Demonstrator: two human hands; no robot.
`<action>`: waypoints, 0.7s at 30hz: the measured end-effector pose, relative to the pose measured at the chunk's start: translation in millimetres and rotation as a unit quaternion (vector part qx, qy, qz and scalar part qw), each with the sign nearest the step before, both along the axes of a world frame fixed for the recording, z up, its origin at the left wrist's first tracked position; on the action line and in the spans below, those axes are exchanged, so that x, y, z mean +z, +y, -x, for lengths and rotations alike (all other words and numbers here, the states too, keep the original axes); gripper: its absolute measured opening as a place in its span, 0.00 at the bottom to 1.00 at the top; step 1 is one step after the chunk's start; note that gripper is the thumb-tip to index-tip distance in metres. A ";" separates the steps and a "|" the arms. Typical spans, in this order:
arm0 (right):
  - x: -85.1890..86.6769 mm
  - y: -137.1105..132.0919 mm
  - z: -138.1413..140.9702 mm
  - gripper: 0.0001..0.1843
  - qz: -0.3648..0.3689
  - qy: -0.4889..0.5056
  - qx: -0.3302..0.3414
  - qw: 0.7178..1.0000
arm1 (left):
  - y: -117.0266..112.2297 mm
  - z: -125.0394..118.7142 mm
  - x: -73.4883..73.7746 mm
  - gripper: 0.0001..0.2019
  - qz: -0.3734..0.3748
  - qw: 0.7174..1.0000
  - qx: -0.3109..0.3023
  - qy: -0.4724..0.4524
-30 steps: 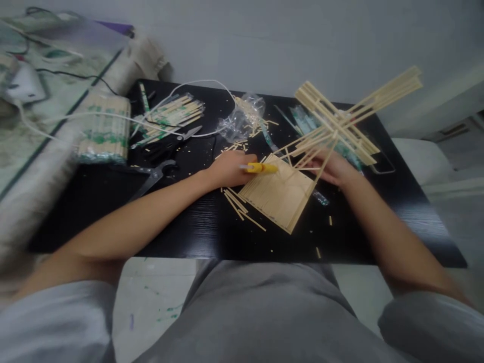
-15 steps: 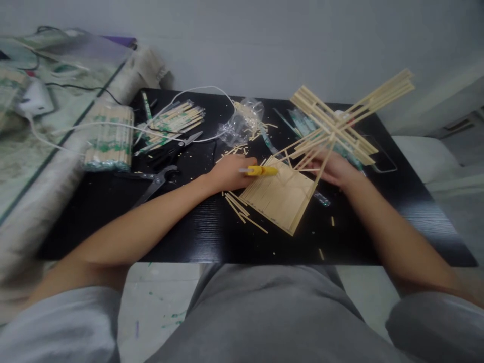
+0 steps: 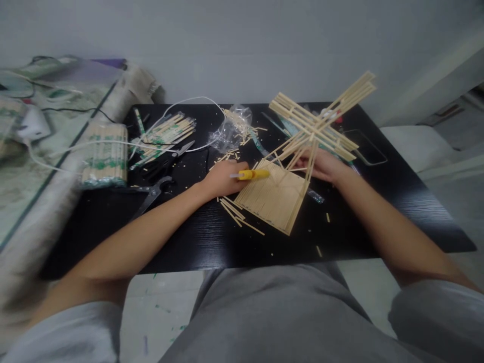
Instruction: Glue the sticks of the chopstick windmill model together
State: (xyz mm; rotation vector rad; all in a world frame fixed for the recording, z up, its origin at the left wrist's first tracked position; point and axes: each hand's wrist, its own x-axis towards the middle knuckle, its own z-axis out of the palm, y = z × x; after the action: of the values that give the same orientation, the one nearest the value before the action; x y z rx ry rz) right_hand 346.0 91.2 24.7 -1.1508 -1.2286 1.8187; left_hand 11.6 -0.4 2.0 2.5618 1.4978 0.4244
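Note:
My left hand (image 3: 226, 180) is wrapped round a yellow hot glue gun (image 3: 254, 174), a pale glue stick poking out of its rear. The gun's front end is over a flat panel of bamboo sticks (image 3: 278, 194) lying on the table. From the panel's far side rises a windmill-like frame with crossed blades (image 3: 313, 126), also made of sticks. My right hand (image 3: 315, 164) is behind the thin struts under the blades, its fingers closed at them and partly hidden.
Scissors (image 3: 177, 151) and pliers-like cutters (image 3: 153, 191) lie on the black table (image 3: 212, 247). Bagged stick bundles (image 3: 105, 156), opened sticks (image 3: 170, 128) and a plastic bag with offcuts (image 3: 236, 126) are further back. A white cable (image 3: 189, 99) loops across; loose sticks (image 3: 238, 214) lie near the panel.
The view has shifted slightly, so the table's contents appear a little further left. Both hands keep their places at the glue gun and the stick frame; the blades look slightly turned.

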 end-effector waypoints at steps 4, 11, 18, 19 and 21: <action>0.0 -0.1 -0.1 0.13 0.008 -0.003 -0.003 1.000 | -0.1 0.2 -0.6 0.10 -0.002 1.000 0.001 0.001; -0.7 1.0 -1.0 0.11 0.014 -0.007 -0.015 1.000 | 0.3 0.5 -1.2 0.11 -0.014 1.000 -0.005 0.011; 0.5 -0.1 -2.2 0.13 0.016 -0.009 -0.012 1.000 | 0.7 1.1 -0.7 0.11 -0.007 1.000 -0.010 -0.002; 0.1 0.0 -2.3 0.13 0.016 -0.009 -0.013 1.000 | 0.7 1.1 -0.8 0.11 -0.008 1.000 -0.010 -0.002; -1.1 0.5 -2.5 0.14 0.015 -0.006 -0.012 1.000 | 0.6 0.7 -0.8 0.12 -0.010 1.000 -0.008 0.002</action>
State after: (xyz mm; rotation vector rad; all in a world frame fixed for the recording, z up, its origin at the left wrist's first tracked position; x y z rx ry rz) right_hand 348.5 91.6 23.6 -1.1890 -1.1937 1.8207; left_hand 10.9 0.2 1.2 2.5900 1.4815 0.4344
